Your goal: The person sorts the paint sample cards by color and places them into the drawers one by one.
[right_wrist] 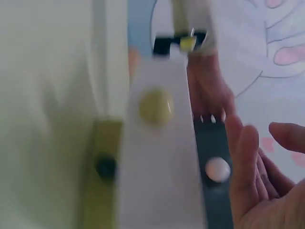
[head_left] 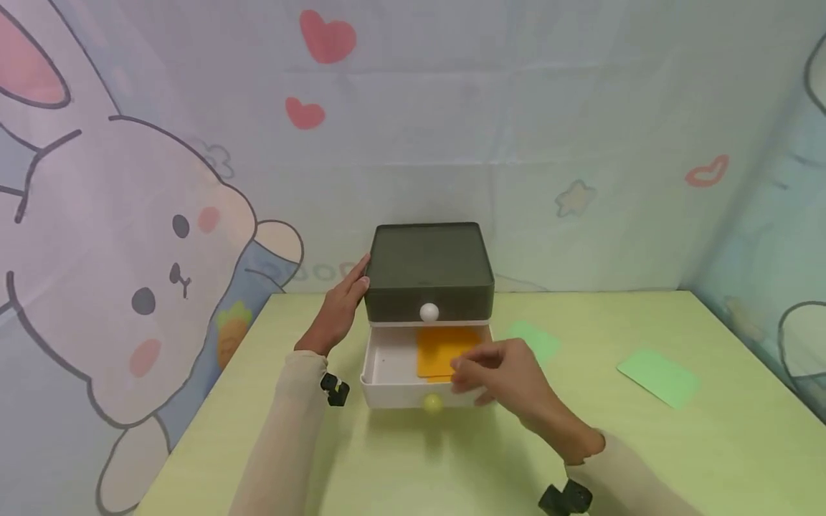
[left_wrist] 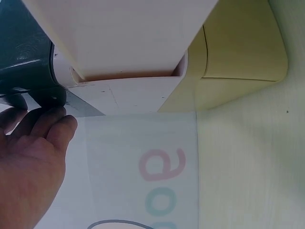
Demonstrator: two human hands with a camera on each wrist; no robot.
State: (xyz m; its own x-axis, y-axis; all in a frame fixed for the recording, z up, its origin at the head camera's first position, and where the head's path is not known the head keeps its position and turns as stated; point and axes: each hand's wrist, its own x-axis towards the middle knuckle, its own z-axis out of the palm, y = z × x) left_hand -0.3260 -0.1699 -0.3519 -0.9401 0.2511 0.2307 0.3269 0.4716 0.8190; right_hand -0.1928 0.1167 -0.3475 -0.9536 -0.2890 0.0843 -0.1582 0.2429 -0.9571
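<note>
A small drawer unit [head_left: 429, 254] with a dark green top stands near the table's back edge. Its white drawer [head_left: 390, 358] is pulled out and has a yellow knob [head_left: 432, 403]. Inside, toward the right, lie orange cards [head_left: 440, 351]; how many I cannot tell. My left hand [head_left: 338, 308] rests its fingers against the left side of the dark green section, also visible in the left wrist view. Over the right front of the drawer hovers my right hand [head_left: 506, 376], thumb and fingers apart in the right wrist view [right_wrist: 262, 186], holding nothing that I can see.
Two light green cards lie right of the unit: one green card [head_left: 534, 340] close by, another green card [head_left: 660, 378] farther right. The closed top drawer has a white knob [head_left: 429, 312]. Below the white drawer sits an olive drawer [right_wrist: 102, 200] with a dark knob. A printed cloth [head_left: 516, 143] hangs behind.
</note>
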